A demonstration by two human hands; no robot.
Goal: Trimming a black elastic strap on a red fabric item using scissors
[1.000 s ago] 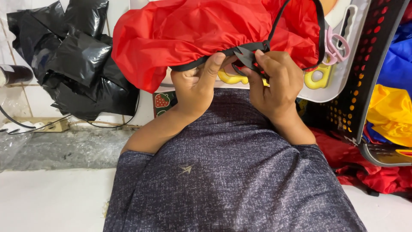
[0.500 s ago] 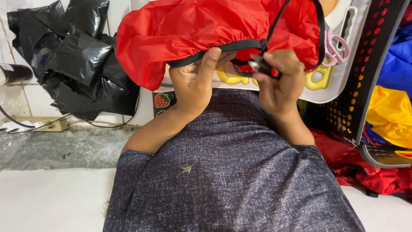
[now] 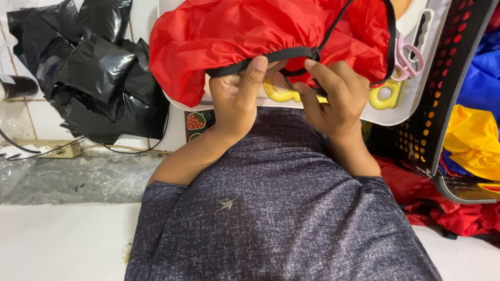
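Both your hands work at the black-edged hem of a crumpled red nylon fabric bag [image 3: 271, 36], seen from your head camera: your left hand [image 3: 237, 99] pinches the black trim between thumb and fingers, and your right hand [image 3: 333, 96] is closed on the thin black drawstring cord [image 3: 338, 23] looping off it. That bag lies over a white plastic tray [image 3: 416, 99], covering yellow plastic rings [image 3: 385, 96] and pink-handled scissors [image 3: 409, 54]. Crumpled black plastic bags [image 3: 99, 73] sit to your left; a black perforated basket [image 3: 448, 88] with yellow fabric [image 3: 471, 138] stands right.
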